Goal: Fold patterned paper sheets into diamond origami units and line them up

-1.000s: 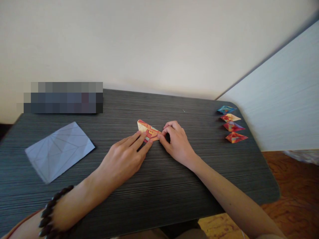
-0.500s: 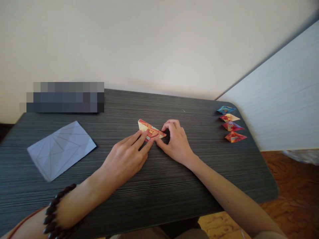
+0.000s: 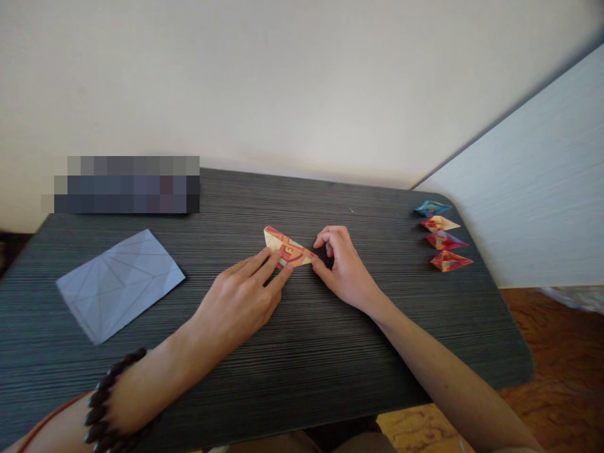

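A small folded paper piece (image 3: 287,246) with a red, orange and cream print lies flat near the middle of the dark striped table (image 3: 302,352). My left hand (image 3: 238,299) rests on the table with its fingers stretched out, the fingertips pressing the paper's left part. My right hand (image 3: 342,264) sits at the paper's right tip with curled fingers, thumb and forefinger pinching that tip. A dark bead bracelet (image 3: 101,402) is on my left wrist.
A creased pale blue sheet (image 3: 120,283) lies at the left of the table. Several finished folded paper pieces (image 3: 443,234) stand in a row near the right edge. A blurred dark object (image 3: 125,185) lies at the back left. A white panel (image 3: 533,189) borders the right.
My right hand has slid a little to the right along the paper, from covering its right end to pinching only the tip. The left hand stays pressed in place.
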Motion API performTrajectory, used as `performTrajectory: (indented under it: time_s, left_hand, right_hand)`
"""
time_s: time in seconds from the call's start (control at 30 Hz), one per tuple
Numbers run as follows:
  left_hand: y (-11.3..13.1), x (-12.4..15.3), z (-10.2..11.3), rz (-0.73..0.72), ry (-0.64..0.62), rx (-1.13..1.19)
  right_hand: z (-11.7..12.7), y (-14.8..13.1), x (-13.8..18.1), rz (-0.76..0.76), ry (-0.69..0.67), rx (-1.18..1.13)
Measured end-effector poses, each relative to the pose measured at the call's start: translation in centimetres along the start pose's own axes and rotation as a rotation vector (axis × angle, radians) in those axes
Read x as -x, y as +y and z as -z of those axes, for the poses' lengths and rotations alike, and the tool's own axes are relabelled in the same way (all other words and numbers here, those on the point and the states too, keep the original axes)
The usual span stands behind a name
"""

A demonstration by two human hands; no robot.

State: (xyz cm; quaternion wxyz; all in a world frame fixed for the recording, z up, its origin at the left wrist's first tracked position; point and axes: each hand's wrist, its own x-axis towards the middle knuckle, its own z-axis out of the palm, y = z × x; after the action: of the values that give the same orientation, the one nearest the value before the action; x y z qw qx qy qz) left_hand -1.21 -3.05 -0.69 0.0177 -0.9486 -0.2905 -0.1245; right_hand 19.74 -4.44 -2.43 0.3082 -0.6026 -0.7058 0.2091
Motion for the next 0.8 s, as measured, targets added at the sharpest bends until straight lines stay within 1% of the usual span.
performTrajectory:
  time_s: [0.1,0.27,0.4,0.63,0.8]
  left_hand:
    - [0.0,0.0,0.0,-0.006,-0.008,-0.014]
    - [0.1,0.0,0.0,-0.021,0.0,-0.039]
    - [0.0,0.0,-0.1,-0.025,0.014,-0.03]
    - [-0.1,0.0,0.0,-0.015,0.0,-0.02]
    - [-0.1,0.1,0.0,-0.012,-0.007,-0.018]
  right_hand:
    - [-0.2,-0.1,0.0,0.006,0.017,-0.011]
    - [-0.8,-0.7,-0.1,0.007,0.057,0.089]
    - [-0.5,-0.5,-0.1,0.001,0.022,0.055]
    - [0.6,0.1,0.0,0.045,-0.056,-0.034]
    - [0.6,0.5,-0.1,0.039,-0.071,-0.098]
